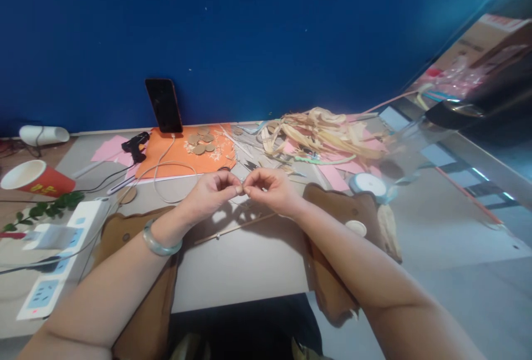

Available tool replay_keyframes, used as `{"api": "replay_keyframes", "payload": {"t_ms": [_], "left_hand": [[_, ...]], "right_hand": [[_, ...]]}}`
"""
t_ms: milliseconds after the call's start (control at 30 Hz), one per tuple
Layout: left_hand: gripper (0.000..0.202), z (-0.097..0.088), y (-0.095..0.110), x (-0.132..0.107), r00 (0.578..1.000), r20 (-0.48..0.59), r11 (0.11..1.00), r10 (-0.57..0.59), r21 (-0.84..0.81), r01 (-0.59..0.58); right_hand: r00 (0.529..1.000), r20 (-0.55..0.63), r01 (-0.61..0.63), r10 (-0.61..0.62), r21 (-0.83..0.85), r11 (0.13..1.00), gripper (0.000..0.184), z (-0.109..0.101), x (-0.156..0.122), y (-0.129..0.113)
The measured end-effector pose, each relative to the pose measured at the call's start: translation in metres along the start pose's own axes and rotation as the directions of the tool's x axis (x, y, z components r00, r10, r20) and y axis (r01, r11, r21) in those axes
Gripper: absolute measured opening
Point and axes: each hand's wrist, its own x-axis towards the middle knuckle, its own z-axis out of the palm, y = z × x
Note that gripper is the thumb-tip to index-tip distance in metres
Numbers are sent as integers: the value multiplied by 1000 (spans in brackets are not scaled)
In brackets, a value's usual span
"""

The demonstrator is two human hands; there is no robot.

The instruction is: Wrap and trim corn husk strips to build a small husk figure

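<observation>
My left hand (pixel 214 194) and my right hand (pixel 272 191) meet over the middle of the table, fingertips almost touching. Each pinches thumb against forefinger; whatever lies between them is too small to make out. A bracelet (pixel 160 241) circles my left wrist. Below the hands a thin stick (pixel 233 231) lies on the tabletop. Just beyond them is an orange sheet (pixel 166 155) with several tan discs (pixel 203 141) and pale scraps. Behind my right hand sits a heap of dry, straw-coloured husk strips (pixel 320 133).
Brown pads (pixel 137 282) lie under both forearms. At left are a power strip (pixel 62 263), cables and a red paper cup (pixel 37 178). A phone (pixel 164 105) leans on the blue wall. A ribbon roll (pixel 369 185) and a clear bottle (pixel 409 144) stand at right.
</observation>
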Motion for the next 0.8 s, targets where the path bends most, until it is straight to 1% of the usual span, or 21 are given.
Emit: {"api": "replay_keyframes", "payload": {"t_ms": [300,500,633,733,800], "left_hand": [[19,3,-2,1,1000,5,998,-9,-62,9],[23,0,-8,2,1000,0,996,-3,-93,3],[29,-3,-8,2,998,-34,999,49,-22,-50],[32,-3,-8,3,995,-45,993,88,86,-84],[30,-3,-9,4,991,-65,982,116,155,-105]], "right_hand": [[996,52,-82,74,162,983,15,-1,1,1],[990,82,-134,117,238,962,23,-2,4,1],[991,51,-130,122,237,963,24,-6,7,2],[991,27,-135,132,219,966,23,-8,8,4],[991,22,-133,132,205,970,22,-9,9,7]]}}
